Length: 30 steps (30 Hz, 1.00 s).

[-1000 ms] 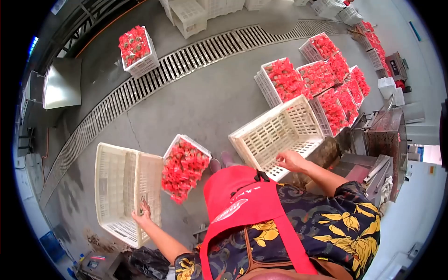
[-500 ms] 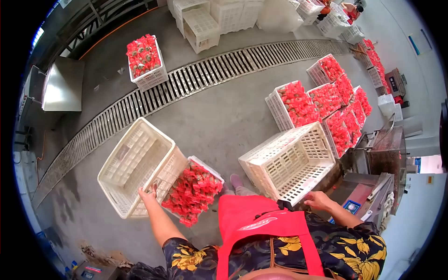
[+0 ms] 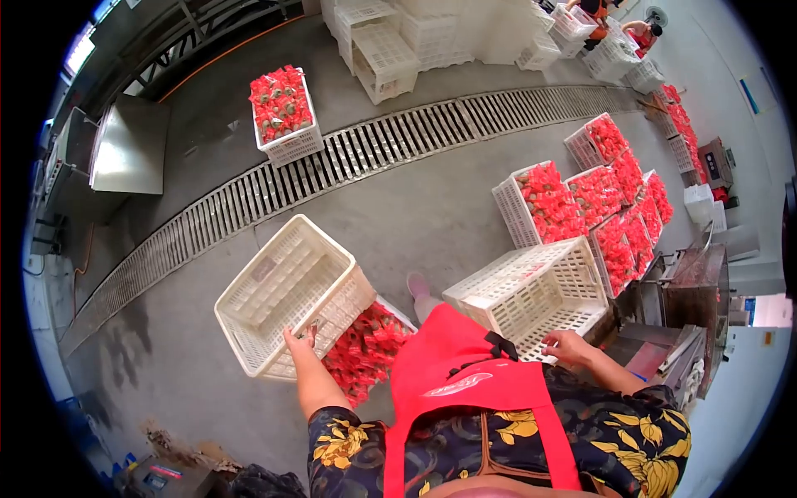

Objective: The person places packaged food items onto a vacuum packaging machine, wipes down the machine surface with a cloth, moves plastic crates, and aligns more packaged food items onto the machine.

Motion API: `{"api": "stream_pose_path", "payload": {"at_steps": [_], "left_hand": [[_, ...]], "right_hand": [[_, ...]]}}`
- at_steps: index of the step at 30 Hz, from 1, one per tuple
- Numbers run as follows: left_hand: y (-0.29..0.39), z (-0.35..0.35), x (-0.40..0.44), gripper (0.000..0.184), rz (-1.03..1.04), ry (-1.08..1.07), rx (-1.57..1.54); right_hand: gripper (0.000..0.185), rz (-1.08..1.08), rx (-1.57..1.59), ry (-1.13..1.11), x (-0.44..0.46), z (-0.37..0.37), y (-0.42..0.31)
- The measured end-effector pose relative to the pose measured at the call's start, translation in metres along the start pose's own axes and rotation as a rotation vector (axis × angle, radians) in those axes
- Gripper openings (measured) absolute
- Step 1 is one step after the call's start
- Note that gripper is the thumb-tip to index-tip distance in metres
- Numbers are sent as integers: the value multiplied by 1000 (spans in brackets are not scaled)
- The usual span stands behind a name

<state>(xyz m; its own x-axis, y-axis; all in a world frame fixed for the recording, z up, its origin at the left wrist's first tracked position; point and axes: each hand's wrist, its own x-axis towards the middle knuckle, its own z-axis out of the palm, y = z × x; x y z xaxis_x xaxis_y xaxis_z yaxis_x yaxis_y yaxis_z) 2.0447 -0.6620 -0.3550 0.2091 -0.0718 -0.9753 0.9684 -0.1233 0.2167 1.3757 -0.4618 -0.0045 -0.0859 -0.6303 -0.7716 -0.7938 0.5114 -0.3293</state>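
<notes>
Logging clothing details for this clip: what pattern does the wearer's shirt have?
Yellow flowers on a dark shirt, best seen in the head view.

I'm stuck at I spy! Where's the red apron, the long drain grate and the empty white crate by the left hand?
Red apron (image 3: 432,357): head view, plain cloth on its front.
Drain grate (image 3: 398,139): head view, slats near its middle.
Empty white crate (image 3: 355,299): head view, outer side wall.

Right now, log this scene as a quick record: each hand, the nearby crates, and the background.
Left hand: gripping an empty white crate at its rim
Right hand: at a second empty crate, contact unclear
Partly hidden by left crate: red-wrapped bundles
Beyond second crate: grouped filled crates
By floor grating: lone filled crate
Background: stacked white crates, people
</notes>
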Motion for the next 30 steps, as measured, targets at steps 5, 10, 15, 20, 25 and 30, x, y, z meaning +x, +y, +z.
{"api": "stream_pose_path", "payload": {"at_steps": [5, 10, 15, 20, 25, 30], "left_hand": [[-2, -15, -1, 82, 272, -504, 53], [11, 64, -102, 78, 210, -313, 36], [11, 150, -120, 72, 325, -246, 166], [-59, 305, -86, 57, 128, -140, 419], [-153, 508, -125, 52, 98, -414, 813], [-206, 675, -123, 51, 92, -611, 1032]], "right_hand": [[36, -131, -70, -17, 87, -39, -13], [35, -302, -112, -78, 236, -93, -64], [32, -138, 272, -248, 386, -158, -99], [25, 266, 832, -148, 435, -255, -75], [22, 454, 837, -67, 448, -322, -27], [22, 473, 945, 106, 456, -364, -45]]}}
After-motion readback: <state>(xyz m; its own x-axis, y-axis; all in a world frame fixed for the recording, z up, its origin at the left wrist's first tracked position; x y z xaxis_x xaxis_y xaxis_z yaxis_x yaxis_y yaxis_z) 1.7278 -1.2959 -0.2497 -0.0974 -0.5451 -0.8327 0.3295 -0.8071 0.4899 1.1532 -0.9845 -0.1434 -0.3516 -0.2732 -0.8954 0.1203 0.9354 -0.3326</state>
